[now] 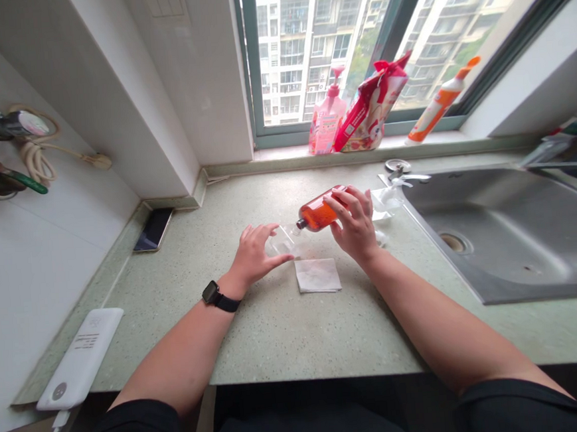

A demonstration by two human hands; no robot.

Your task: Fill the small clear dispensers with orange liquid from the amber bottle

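My right hand (357, 227) is closed around an amber bottle (319, 210). The bottle is tipped almost on its side, its uncapped neck pointing left and slightly down over a clear container (284, 239). Thumb and fingers of my left hand (254, 253) curve around that see-through container, whose outline is faint. Whether any liquid is leaving the bottle is hard to make out. A folded white tissue (318, 275) lies on the counter just in front, between both hands. Beyond my right hand rests a white pump top (391, 194) by a white wrapper.
At right is a steel sink (519, 224). A phone (153, 230) and a white power bank (82, 355) lie on the left. Along the windowsill stand a pink pump bottle (328, 123), a red bag (373, 109) and an orange-white bottle (437, 108).
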